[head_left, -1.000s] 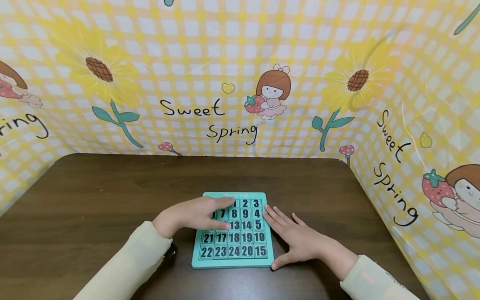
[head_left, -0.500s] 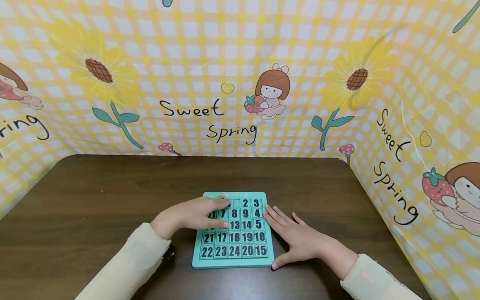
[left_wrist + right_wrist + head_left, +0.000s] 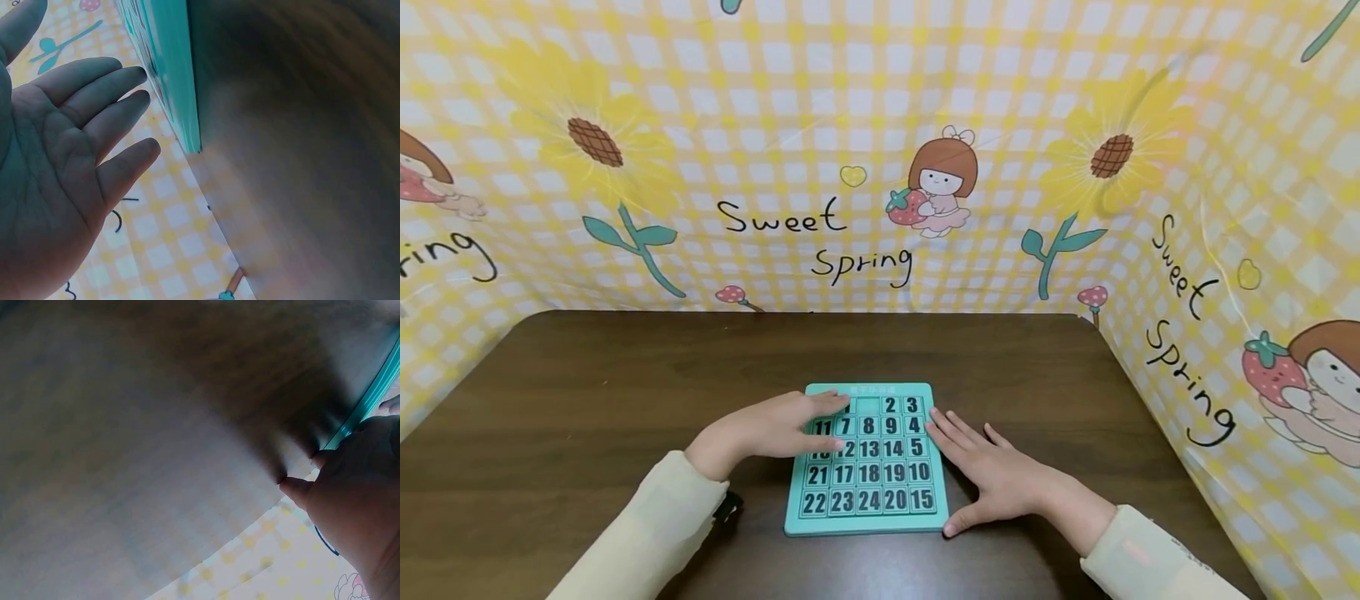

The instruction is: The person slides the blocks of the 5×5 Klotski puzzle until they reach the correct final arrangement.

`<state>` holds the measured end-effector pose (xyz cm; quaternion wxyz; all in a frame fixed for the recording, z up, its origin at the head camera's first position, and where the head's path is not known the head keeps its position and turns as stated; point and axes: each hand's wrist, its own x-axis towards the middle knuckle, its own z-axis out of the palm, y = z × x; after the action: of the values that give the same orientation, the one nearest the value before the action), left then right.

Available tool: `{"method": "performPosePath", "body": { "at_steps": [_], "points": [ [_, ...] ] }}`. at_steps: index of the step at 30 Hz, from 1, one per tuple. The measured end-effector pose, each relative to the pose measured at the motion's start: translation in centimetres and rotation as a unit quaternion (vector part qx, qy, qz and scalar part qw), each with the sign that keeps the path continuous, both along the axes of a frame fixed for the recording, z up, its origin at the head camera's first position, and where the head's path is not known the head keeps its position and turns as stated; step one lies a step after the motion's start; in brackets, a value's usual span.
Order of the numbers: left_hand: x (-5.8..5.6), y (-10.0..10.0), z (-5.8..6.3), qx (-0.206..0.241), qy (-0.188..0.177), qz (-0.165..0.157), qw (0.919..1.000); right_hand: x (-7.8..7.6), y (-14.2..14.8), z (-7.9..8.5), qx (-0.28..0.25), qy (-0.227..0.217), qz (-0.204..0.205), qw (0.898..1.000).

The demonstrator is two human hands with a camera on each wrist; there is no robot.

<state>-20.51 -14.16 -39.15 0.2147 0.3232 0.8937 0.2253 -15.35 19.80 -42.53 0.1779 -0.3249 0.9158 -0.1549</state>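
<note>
A teal number slide puzzle lies flat on the table, its black-numbered tiles in rows. In the top row a bare slot shows between the 1 tile and the 2 tile. My left hand reaches over the upper left of the puzzle with extended fingers, a fingertip on the 1 tile; it covers the top left corner. In the left wrist view the left hand has its fingers spread beside the frame's edge. My right hand rests along the right edge, fingers straight, thumb at the lower corner.
The dark wooden table extends around the puzzle. Behind and at both sides hangs a yellow checked cloth printed with sunflowers and lettering. A black band shows at the left sleeve.
The 1 tile has slid left with my left hand, baring a slot beside the 2 tile. The 11 and 12 tiles show more fully. My right hand stays in place.
</note>
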Motion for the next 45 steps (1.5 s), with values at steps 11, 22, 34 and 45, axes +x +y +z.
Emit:
{"method": "performPosePath", "body": {
  "at_steps": [11, 22, 34, 45],
  "points": [
    [-0.2, 2.6, 0.3, -0.006, 0.027, -0.055, 0.9981, 0.1, -0.3, 0.0, -0.001, -0.007, -0.003, 1.0],
    [-0.6, 5.7, 0.4, -0.05, 0.041, -0.083, 0.9944, 0.1, -0.3, 0.2, -0.004, -0.012, -0.007, 1.0],
    [-0.7, 3.8, 0.8, -0.042, 0.031, -0.06, 0.9968, 0.1, -0.3, 0.1, 0.003, -0.003, -0.005, 1.0],
    [-0.5, 5.0, 1.4, -0.053, 0.047, -0.08, 0.9943, 0.1, -0.2, 0.0, 0.002, -0.003, -0.002, 1.0]
  ]
}}
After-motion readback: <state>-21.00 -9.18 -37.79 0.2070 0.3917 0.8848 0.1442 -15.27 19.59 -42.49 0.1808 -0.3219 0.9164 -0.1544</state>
